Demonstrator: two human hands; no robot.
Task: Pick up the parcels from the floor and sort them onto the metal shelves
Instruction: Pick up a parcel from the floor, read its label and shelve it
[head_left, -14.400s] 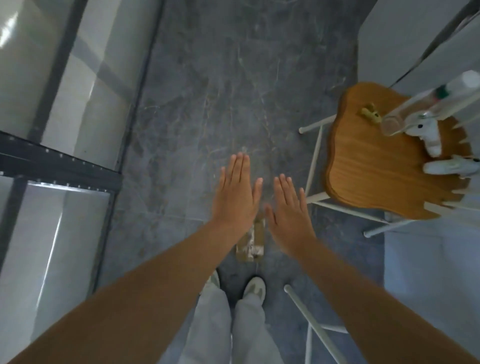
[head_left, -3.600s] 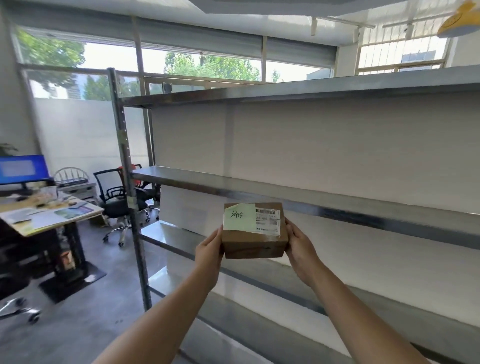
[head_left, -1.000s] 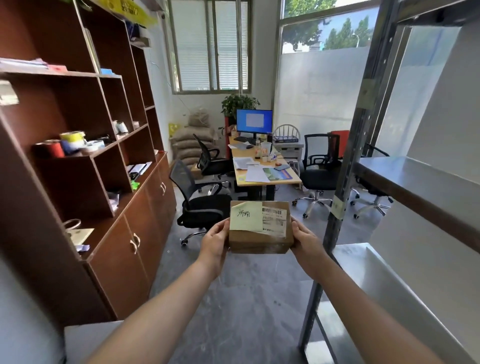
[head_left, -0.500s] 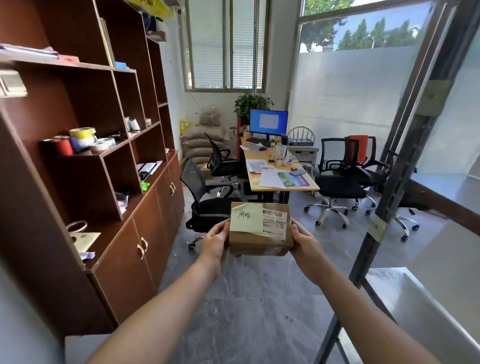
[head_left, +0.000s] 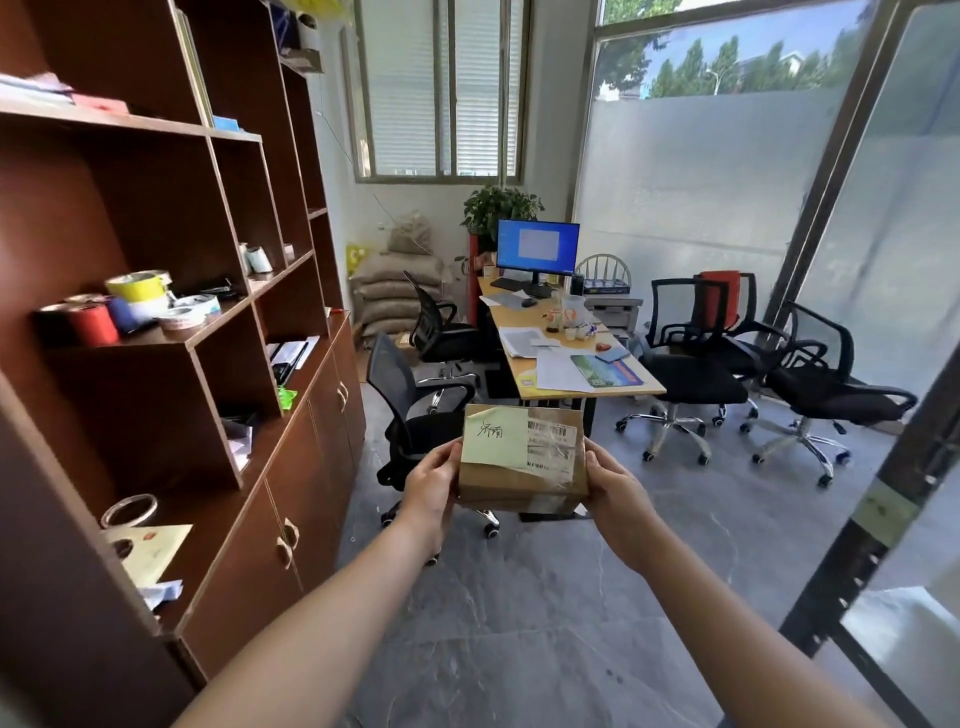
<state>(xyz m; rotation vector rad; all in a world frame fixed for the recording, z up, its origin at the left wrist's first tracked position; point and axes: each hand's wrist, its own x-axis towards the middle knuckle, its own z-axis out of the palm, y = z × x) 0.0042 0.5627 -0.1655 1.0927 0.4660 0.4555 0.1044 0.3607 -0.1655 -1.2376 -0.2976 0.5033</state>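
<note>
A small brown cardboard parcel (head_left: 522, 486) with a pale yellow handwritten note and a barcode label is held at chest height in front of me. My left hand (head_left: 434, 491) grips its left side and my right hand (head_left: 615, 493) grips its right side. The dark upright post of the metal shelves (head_left: 878, 519) rises at the right edge, with a corner of a lower steel shelf board (head_left: 914, 629) beside it.
A brown wooden cabinet (head_left: 171, 364) with tape rolls lines the left wall. Ahead stand a desk (head_left: 566, 358) with a monitor and several black office chairs, one chair (head_left: 421, 415) just behind the parcel. Grey tile floor (head_left: 519, 623) stretches between cabinet and shelves.
My view has swung further left, away from the metal shelves, so the post now sits at the right edge. The parcel stays held in both hands at the same height.
</note>
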